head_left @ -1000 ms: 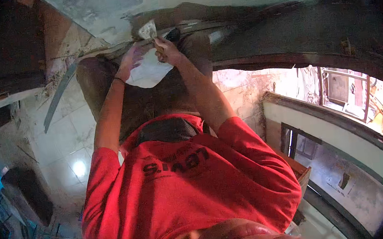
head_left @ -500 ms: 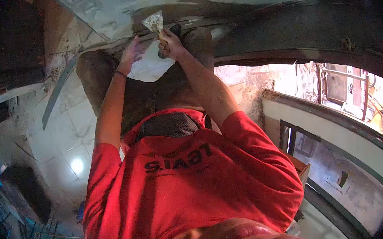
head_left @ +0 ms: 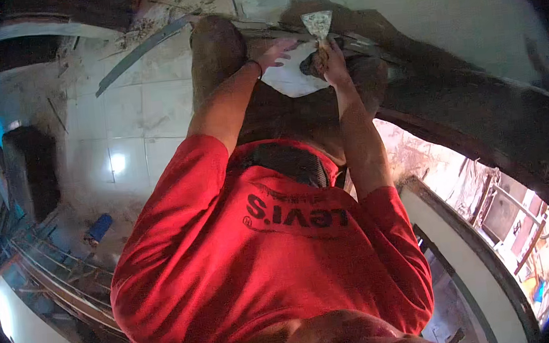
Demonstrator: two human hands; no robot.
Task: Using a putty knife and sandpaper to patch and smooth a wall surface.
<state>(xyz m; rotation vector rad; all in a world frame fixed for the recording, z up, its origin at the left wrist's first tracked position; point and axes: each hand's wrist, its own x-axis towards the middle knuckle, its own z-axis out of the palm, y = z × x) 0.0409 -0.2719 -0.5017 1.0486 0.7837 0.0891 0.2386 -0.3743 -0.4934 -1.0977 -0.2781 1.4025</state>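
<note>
A putty knife (head_left: 318, 23) with a stained, wedge-shaped metal blade is gripped by its handle in my right hand (head_left: 336, 71). Its blade points away from me, in front of the foot of a pale, patchy wall (head_left: 417, 2). My left hand (head_left: 274, 54), a dark band at its wrist, is held in the air with fingers spread and nothing in them. It hovers between my knees, over a white surface (head_left: 295, 80) that I cannot make out as floor or sheet. A dark shape, perhaps my shoe, shows beside the right hand.
On the pale tiled floor (head_left: 163, 109) to the left lies a long grey curved strip (head_left: 138, 55). A dark block (head_left: 31, 172) stands at far left, with a blue cylinder (head_left: 99, 228) and several thin rods nearer. A bright opening (head_left: 496, 209) with clutter lies at right.
My view has turned, so my body and both hands sit further right in the picture. The putty knife stays in my right hand; my left hand remains open with its fingers spread.
</note>
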